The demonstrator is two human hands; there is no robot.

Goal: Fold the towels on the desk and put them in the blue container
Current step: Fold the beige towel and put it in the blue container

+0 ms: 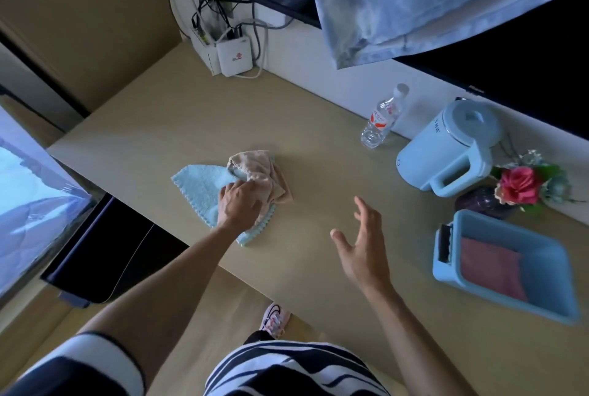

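Hands differ: the left hand (239,205) curls its fingers into the beige towel (261,169), which lies crumpled on the light blue towel (199,187) at mid-frame. The right hand (363,247) hovers with fingers spread over the counter (318,147). Lower right, the blue container (510,232) holds 1 pink towel (490,268) (folded flat).

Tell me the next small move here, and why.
Probably lift the beige towel off the light blue towel and spread it flat: the left hand grips it crumpled on top, and the right hand is open and free to help.
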